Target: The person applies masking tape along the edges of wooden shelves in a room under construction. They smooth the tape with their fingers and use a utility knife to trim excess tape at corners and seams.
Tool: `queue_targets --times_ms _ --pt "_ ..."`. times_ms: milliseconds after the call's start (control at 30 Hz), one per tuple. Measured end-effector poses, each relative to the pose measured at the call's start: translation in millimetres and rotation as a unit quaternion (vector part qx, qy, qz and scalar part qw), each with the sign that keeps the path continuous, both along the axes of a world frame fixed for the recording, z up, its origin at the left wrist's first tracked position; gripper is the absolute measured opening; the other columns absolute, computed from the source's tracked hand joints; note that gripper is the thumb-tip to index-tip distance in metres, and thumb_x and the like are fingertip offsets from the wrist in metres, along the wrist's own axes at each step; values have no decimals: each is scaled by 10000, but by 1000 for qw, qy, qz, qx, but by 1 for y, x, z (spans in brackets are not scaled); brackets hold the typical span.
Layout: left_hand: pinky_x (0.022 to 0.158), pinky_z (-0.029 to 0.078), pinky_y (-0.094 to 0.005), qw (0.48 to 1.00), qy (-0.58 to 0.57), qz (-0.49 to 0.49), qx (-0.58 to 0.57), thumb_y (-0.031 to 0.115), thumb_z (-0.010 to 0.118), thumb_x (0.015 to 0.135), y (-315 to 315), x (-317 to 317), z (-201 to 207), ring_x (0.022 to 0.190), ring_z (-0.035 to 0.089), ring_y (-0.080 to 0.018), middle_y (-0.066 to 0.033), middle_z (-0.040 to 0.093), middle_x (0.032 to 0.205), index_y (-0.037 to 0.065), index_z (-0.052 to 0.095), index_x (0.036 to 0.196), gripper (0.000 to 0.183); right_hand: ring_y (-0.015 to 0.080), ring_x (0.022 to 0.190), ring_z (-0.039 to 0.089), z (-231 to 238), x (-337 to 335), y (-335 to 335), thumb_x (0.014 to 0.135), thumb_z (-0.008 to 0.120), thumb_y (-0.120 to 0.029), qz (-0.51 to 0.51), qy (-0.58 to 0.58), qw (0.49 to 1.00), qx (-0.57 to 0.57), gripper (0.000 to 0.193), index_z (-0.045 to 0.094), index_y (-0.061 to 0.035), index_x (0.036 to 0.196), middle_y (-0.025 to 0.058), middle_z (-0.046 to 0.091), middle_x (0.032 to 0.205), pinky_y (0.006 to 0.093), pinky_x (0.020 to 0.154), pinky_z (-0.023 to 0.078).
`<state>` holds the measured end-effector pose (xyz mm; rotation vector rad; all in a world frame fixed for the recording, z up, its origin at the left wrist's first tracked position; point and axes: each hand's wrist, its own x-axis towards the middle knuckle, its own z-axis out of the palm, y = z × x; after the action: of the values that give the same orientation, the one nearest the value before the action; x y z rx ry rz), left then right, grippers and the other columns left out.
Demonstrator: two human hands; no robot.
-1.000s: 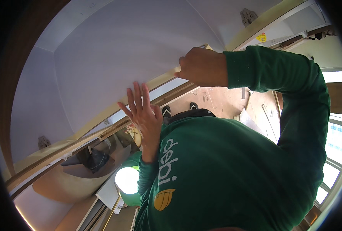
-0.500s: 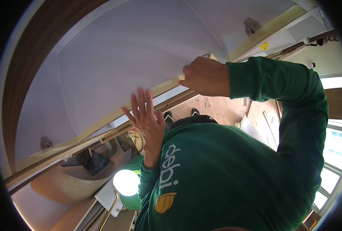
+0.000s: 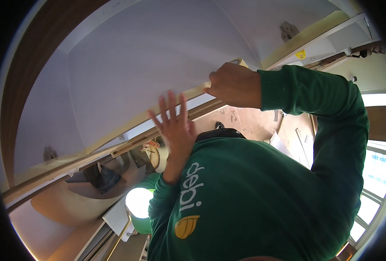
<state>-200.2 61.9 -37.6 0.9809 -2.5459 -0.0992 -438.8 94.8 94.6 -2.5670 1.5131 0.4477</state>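
Sweatshirt: dark green (image 3: 262, 187), fills the lower middle and right of the frame, with pale lettering and a yellow emblem on the chest.
Right hand: just right of centre (image 3: 236, 85), back of the hand to the camera, grip curled in and clamped on the tape roll as far as I can see.
Tape roll: cream-coloured (image 3: 243, 63), poking out past the top of that right grip, so most of it's hidden by the knuckles.
Left hand: left of centre (image 3: 175, 130), kinda blurry, grip spread wide with the fingers well apart and nothing visible in it. Fingertips are over the tape strip, but can't tell if they're actually touching.
Tape strip: cream (image 3: 195, 93), runs slantwise from the right hand down toward the lower left, passing behind the left fingers.
Panel: big lavender-grey one (image 3: 149, 56), takes up the upper left and middle, with the strip along its lower edge.
Wooden rail: brown (image 3: 136, 140), just below the strip, same slant.
Bright round shape: glaring white (image 3: 139, 202), lower left, green cloth right beside it.
Floor: pinkish-tan (image 3: 253, 119), scraps on it, right of centre.
Window: super bright (image 3: 377, 163), far right edge.
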Motion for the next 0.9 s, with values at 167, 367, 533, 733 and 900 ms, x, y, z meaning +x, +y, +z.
queue_targets --times_ms 167,367,533,733,900 --pt "1265 105 -673 992 80 -87 45 89 679 760 16 -49 4 1556 317 -354 -159 365 1665 -4 400 1560 852 295 747 716 6 1 -1 886 684 -140 -14 27 999 21 303 729 -93 1182 140 675 815 432 691 579" --pt "1282 136 -623 992 64 -102 27 113 702 744 13 -43 4 1556 324 -333 -163 355 1670 -3 386 1571 893 331 756 716 21 -19 -13 959 674 -181 -27 -69 996 51 309 680 -109 1260 148 715 892 444 704 574" --pt "1281 133 -630 994 44 -98 23 127 713 750 12 -43 2 1564 309 -329 -160 345 1676 3 363 1590 919 378 781 698 49 -40 -13 1003 658 -249 -130 -119 983 51 281 648 -96 1238 166 733 954 474 759 558" --pt "1279 138 -633 995 12 -93 25 135 714 748 15 -41 9 1561 312 -331 -158 323 1686 3 337 1600 941 375 904 700 70 -45 0 1005 646 -341 -173 -16 982 72 334 652 -72 1203 195 726 950 508 832 542" --pt "1273 153 -642 995 13 -99 15 124 677 720 17 -44 18 1557 317 -336 -176 350 1669 -32 374 1567 913 371 912 695 101 -37 10 1000 640 -344 -124 -80 989 2 361 637 -74 1240 183 712 913 502 836 539"
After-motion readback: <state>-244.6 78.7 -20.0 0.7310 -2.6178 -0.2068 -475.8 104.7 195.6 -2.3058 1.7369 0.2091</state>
